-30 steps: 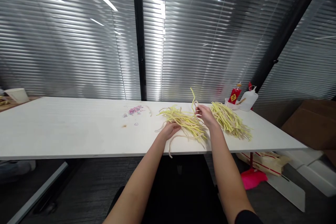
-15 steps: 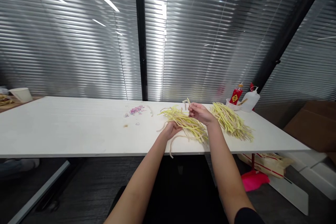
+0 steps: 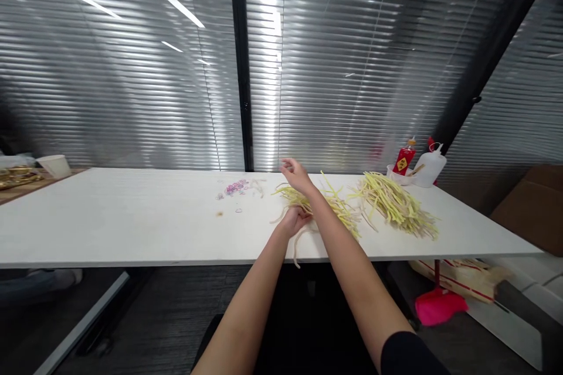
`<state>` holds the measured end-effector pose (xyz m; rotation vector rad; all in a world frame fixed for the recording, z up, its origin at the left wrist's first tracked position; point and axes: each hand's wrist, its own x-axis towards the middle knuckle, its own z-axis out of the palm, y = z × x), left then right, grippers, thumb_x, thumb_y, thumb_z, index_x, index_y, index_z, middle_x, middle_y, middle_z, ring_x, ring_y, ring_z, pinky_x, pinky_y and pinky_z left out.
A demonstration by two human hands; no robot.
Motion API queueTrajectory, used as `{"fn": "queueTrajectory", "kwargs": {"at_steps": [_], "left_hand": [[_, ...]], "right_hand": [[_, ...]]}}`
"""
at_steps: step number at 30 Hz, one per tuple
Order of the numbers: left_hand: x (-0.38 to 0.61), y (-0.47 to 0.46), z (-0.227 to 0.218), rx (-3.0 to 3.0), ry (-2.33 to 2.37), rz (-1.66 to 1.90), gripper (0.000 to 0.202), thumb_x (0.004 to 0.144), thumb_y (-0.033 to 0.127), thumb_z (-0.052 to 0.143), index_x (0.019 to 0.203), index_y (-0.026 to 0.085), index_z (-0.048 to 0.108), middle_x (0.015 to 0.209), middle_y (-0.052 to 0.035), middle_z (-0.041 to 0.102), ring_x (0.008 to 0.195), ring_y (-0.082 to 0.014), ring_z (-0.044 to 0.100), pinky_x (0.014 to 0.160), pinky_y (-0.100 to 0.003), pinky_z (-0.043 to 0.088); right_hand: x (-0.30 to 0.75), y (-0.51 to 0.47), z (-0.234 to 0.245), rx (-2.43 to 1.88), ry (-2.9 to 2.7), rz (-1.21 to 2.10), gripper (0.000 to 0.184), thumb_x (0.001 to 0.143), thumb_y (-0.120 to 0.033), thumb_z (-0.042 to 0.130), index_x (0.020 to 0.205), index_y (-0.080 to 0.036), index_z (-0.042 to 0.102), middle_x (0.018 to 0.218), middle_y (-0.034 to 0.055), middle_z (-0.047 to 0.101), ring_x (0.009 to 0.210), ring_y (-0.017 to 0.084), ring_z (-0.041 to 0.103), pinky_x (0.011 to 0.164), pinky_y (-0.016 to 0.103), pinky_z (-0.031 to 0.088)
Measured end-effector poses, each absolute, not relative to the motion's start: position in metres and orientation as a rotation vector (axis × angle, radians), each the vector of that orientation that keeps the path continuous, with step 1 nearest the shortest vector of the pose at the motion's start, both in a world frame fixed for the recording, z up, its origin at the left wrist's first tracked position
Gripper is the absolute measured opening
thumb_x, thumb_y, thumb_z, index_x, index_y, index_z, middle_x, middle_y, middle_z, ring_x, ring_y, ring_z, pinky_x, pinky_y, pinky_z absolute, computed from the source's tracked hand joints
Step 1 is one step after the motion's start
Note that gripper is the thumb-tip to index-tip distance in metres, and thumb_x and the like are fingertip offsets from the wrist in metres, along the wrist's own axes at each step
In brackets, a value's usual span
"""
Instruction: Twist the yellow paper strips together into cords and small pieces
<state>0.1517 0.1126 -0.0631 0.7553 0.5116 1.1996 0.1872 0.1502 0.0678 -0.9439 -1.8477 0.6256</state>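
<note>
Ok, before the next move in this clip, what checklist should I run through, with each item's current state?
1. Left hand at the left bundle of strands: ok, touching its near side.
2. Right hand empty: cannot tell; no strand plainly shows in it.
3. All strands within the table: not ok; one strand hangs over the front edge.
4. Left bundle separate from the right pile: cannot tell; loose strands lie between.
5. Small coloured loops uncovered: ok, scattered left of the hands.
</note>
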Motion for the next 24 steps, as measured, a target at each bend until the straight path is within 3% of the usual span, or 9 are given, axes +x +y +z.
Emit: {"fn": "queueTrajectory", "kwargs": {"at_steps": [4, 6, 9, 11, 13, 16, 20, 24], "left_hand": [[0.152, 0.110, -0.061, 0.696, 0.454, 1.191, 0.043, 0.049, -0.006, 0.040, 0.085, 0.008, 0.060, 0.101, -0.0117, 0.063, 0.099, -0.0203, 0.058, 0.097, -0.036, 0.041], [0.152, 0.110, -0.060, 0.678, 0.493, 1.178, 0.045, 0.050, -0.006, 0.040, 0.088, 0.009, 0.060, 0.106, -0.0117, 0.062, 0.100, -0.0191, 0.058, 0.097, -0.035, 0.041], [0.152, 0.108, -0.059, 0.686, 0.488, 1.165, 0.048, 0.052, -0.006, 0.040, 0.093, 0.009, 0.060, 0.111, -0.0119, 0.061, 0.103, -0.0190, 0.057, 0.097, -0.034, 0.041], [0.152, 0.107, -0.058, 0.703, 0.467, 1.170, 0.050, 0.052, -0.006, 0.041, 0.096, 0.008, 0.060, 0.113, -0.0123, 0.060, 0.105, -0.0201, 0.057, 0.098, -0.035, 0.041], [0.152, 0.107, -0.058, 0.717, 0.472, 1.172, 0.048, 0.054, -0.006, 0.043, 0.097, 0.009, 0.060, 0.113, -0.0120, 0.061, 0.105, -0.0208, 0.057, 0.098, -0.036, 0.041], [0.151, 0.110, -0.060, 0.695, 0.496, 1.178, 0.044, 0.057, -0.004, 0.044, 0.096, 0.009, 0.060, 0.107, -0.0114, 0.063, 0.103, -0.0208, 0.058, 0.098, -0.036, 0.041], [0.149, 0.113, -0.061, 0.584, 0.521, 1.186, 0.044, 0.056, -0.001, 0.043, 0.096, 0.007, 0.058, 0.099, -0.0137, 0.064, 0.095, -0.0211, 0.061, 0.095, -0.037, 0.044], [0.149, 0.113, -0.060, 0.542, 0.533, 1.176, 0.047, 0.053, 0.000, 0.041, 0.098, 0.005, 0.058, 0.094, -0.0145, 0.065, 0.090, -0.0214, 0.063, 0.093, -0.038, 0.045]], "right_hand": [[0.244, 0.159, 0.052, -1.350, -1.743, 0.215, 0.042, 0.081, -0.031, 0.047, 0.120, -0.012, 0.048, 0.119, 0.0141, 0.053, 0.110, 0.022, 0.047, 0.093, 0.033, 0.036], [0.272, 0.163, 0.044, -1.692, -1.659, 0.081, 0.050, 0.081, -0.034, 0.049, 0.123, -0.008, 0.047, 0.123, 0.0206, 0.049, 0.117, 0.029, 0.042, 0.095, 0.039, 0.033], [0.302, 0.168, 0.033, -2.107, -1.743, 0.235, 0.055, 0.079, -0.043, 0.050, 0.120, -0.007, 0.052, 0.122, 0.0236, 0.050, 0.114, 0.036, 0.045, 0.093, 0.049, 0.033], [0.311, 0.169, 0.026, -2.227, -1.909, 0.336, 0.048, 0.080, -0.042, 0.048, 0.117, -0.011, 0.056, 0.118, 0.0200, 0.054, 0.113, 0.035, 0.047, 0.097, 0.058, 0.023], [0.310, 0.168, 0.020, -2.229, -2.043, 0.237, 0.039, 0.081, -0.033, 0.047, 0.112, -0.015, 0.060, 0.117, 0.0168, 0.056, 0.115, 0.035, 0.045, 0.099, 0.065, 0.007], [0.301, 0.162, 0.016, -2.072, -2.140, -0.123, 0.032, 0.081, -0.023, 0.046, 0.105, -0.018, 0.065, 0.119, 0.0156, 0.055, 0.122, 0.037, 0.036, 0.096, 0.067, -0.009], [0.288, 0.151, 0.022, -1.874, -2.167, -0.397, 0.033, 0.084, -0.020, 0.040, 0.103, -0.019, 0.067, 0.121, 0.0164, 0.053, 0.129, 0.038, 0.024, 0.096, 0.063, -0.019], [0.278, 0.143, 0.027, -1.812, -2.196, -0.491, 0.041, 0.090, -0.030, 0.033, 0.113, -0.013, 0.062, 0.130, 0.0180, 0.047, 0.134, 0.036, 0.015, 0.097, 0.058, -0.024]]}}
